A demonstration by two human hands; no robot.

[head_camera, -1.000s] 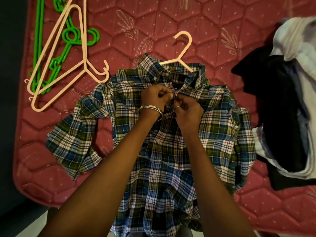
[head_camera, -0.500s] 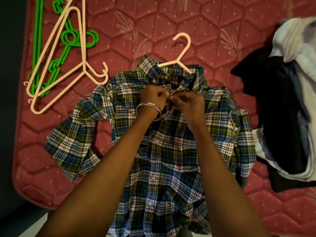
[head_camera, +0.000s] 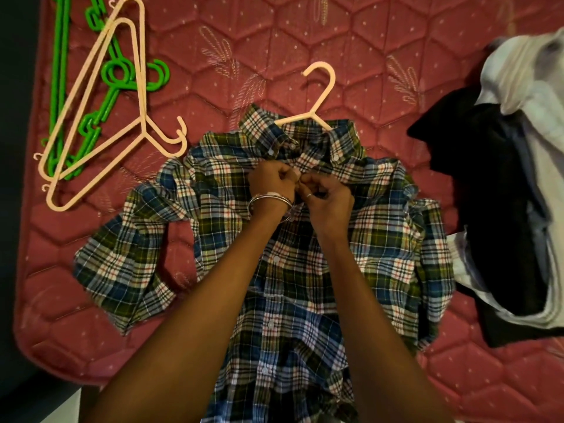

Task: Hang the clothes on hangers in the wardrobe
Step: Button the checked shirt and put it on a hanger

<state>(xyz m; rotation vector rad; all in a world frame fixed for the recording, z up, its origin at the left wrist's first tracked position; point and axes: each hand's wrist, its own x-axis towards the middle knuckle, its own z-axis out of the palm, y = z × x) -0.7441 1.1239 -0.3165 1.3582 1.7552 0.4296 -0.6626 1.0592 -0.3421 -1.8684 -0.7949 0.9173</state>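
Shirt (head_camera: 293, 270) lies flat on the red mattress (head_camera: 366, 56), its hem hanging past the near edge, with bare room above the collar. One peach hanger (head_camera: 320, 96) pokes out the collar; two peach hangers (head_camera: 100, 117) and some green hangers (head_camera: 61, 71) lie left. Clothes pile (head_camera: 503, 193) sits right. Left hand (head_camera: 271, 184) and right hand (head_camera: 329, 196) meet, fingers curled, pinching the shirt below the collar.

plaid shirt (head_camera: 293, 270), both hands seemingly pinching placket

No readable text (anywhere in view)
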